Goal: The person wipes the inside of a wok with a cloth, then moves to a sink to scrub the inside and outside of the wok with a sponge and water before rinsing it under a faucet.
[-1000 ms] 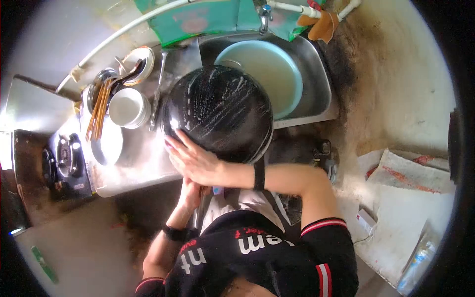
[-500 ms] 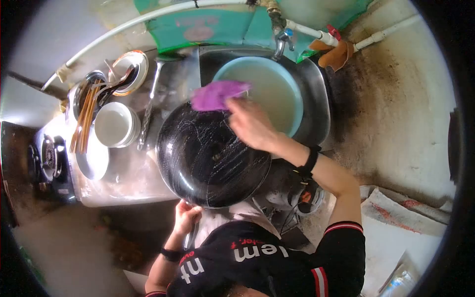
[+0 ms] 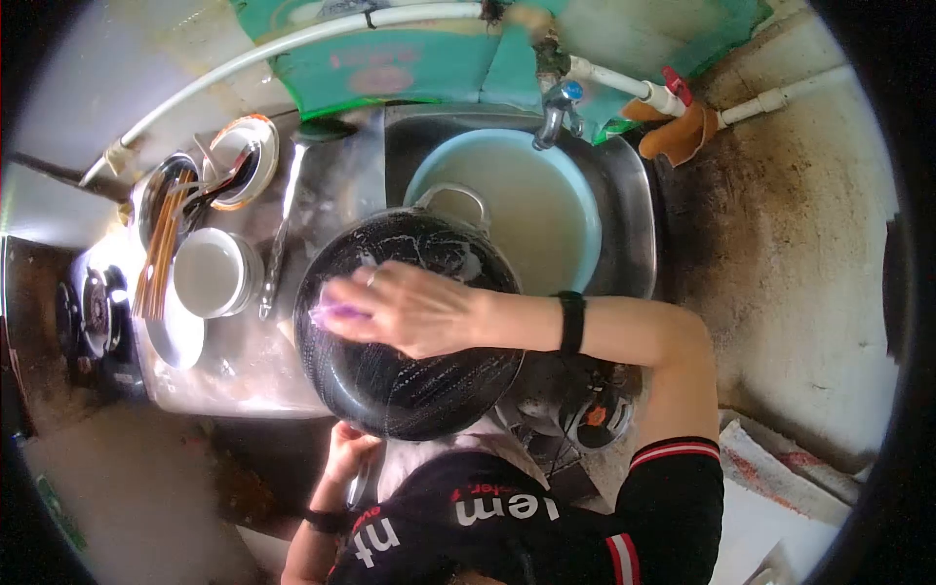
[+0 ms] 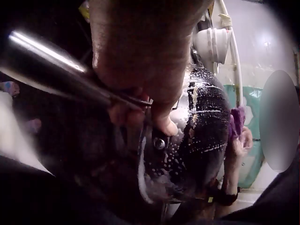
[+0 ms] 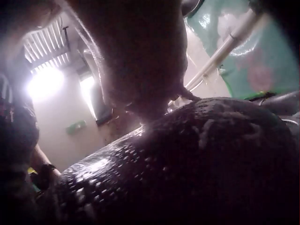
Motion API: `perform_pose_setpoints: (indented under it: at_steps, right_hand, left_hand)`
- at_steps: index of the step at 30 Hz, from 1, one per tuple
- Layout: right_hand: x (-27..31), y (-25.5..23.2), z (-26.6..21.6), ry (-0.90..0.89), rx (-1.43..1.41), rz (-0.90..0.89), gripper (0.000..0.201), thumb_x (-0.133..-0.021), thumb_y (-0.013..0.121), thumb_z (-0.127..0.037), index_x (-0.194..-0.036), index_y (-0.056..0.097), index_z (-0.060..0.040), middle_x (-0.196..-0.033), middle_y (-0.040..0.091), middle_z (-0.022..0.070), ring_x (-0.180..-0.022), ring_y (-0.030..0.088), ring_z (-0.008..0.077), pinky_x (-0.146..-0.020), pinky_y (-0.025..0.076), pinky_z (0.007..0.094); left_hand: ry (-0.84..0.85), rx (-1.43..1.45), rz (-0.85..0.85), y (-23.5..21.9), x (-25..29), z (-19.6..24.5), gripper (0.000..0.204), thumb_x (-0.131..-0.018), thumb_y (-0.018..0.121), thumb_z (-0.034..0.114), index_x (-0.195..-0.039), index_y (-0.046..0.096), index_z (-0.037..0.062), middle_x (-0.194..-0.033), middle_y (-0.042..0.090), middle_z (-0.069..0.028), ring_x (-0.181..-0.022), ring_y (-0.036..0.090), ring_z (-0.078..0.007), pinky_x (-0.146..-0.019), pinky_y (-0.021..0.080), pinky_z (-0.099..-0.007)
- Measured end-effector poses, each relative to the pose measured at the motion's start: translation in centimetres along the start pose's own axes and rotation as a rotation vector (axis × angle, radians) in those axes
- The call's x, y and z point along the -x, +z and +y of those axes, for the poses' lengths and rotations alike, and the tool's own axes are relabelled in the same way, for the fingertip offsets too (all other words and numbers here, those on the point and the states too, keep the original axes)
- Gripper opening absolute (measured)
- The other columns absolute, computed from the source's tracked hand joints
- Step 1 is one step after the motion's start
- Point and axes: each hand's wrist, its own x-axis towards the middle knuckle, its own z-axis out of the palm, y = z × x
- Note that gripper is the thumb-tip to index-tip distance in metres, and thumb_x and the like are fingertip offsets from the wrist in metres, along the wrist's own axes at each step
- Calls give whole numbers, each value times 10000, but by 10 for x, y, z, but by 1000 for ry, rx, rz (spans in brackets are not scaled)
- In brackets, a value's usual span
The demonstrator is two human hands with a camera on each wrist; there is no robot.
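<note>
A black wok [image 3: 419,395] with streaks of suds is held with its rounded underside up, its far part overlapping the sink basin. My left hand [image 3: 351,450] grips the wok's metal handle [image 4: 56,65] close to the near rim, thumb beside a rivet. In my right hand [image 3: 409,307] is a bunched purple cloth [image 3: 336,317], pressed on the left part of the sudsy underside. A small loop handle [image 3: 456,191] sticks out at the wok's far rim. The right wrist view shows my fingers from below, down on the wet black surface.
A light blue basin [image 3: 591,229] of cloudy water sits in the steel sink under a tap [image 3: 558,115]. Left on the drainboard are stacked white bowls [image 3: 210,273], chopsticks [image 3: 163,244], a plate [image 3: 175,336] and a long-handled spatula [image 3: 281,229]. A gas stove [image 3: 97,317] stands farther left.
My right hand went from the wok's near left edge to its far side with the cloth lifted, then back onto the left part. The left hand stays at the handle; the view has shifted.
</note>
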Motion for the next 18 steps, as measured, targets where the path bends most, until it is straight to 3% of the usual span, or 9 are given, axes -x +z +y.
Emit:
perform_pose_setpoints:
  at_steps: [2,3,4,8,10,12,15,16,18]
  right_hand:
    - [-11,-6,7,-277,58,86,448,-634,594,-70,-1076,536,-118,-1139,489,98,-940,497,229,-719,434,388]
    - [-11,-14,14,-197,68,-18,431,-649,590,-58,-1074,530,-92,-1232,452,102,-991,498,234,-771,435,399]
    - [-6,-18,28,-145,75,93,388,-684,561,-18,-1067,525,-75,-1184,476,92,-992,511,222,-770,437,384]
    - [32,8,109,186,-269,175,407,-731,437,120,-1080,522,-71,-1042,520,106,-928,553,221,-830,447,359]
    - [40,-9,118,306,-381,72,444,-715,408,145,-1088,520,-67,-1042,537,126,-965,544,251,-895,434,339]
    - [32,-2,141,156,-223,177,485,-690,415,145,-1117,514,-63,-1101,537,140,-1026,526,281,-891,439,351]
    - [4,-8,142,34,-159,-179,598,-633,450,124,-1171,514,-130,-1177,511,137,-1077,497,308,-880,442,369]
    - [1,-17,148,-24,-112,-256,518,-688,459,49,-1151,514,-178,-1177,513,129,-1025,525,320,-863,450,374]
    - [7,-19,161,39,38,-349,541,-691,465,32,-1165,494,-226,-1095,561,104,-961,550,332,-788,470,401]
  left_hand:
    - [11,6,36,6,-1,1,137,-696,688,69,-732,567,14,-594,550,-35,-421,461,-102,-365,327,-219]
    - [19,14,66,7,0,1,132,-694,684,66,-734,569,14,-589,549,-34,-418,461,-103,-366,328,-220]
    - [15,19,69,9,1,0,132,-694,684,66,-734,569,14,-589,549,-34,-418,461,-103,-366,328,-220]
    - [45,74,49,7,1,1,128,-683,677,53,-732,566,12,-578,539,-30,-407,450,-102,-368,331,-221]
    - [45,96,62,9,2,-1,134,-680,680,53,-726,561,13,-575,534,-28,-404,444,-100,-368,331,-225]
    - [63,34,68,11,1,1,134,-685,675,58,-709,552,10,-557,525,-28,-395,433,-97,-366,327,-227]
    - [39,29,121,13,1,2,126,-688,653,43,-673,532,10,-532,508,-26,-386,422,-93,-363,319,-226]
    - [36,28,119,9,2,-3,115,-688,639,29,-668,527,12,-531,507,-25,-385,422,-93,-364,317,-225]
    - [27,18,106,8,4,-3,105,-687,625,15,-663,523,14,-530,505,-24,-384,422,-93,-364,316,-223]
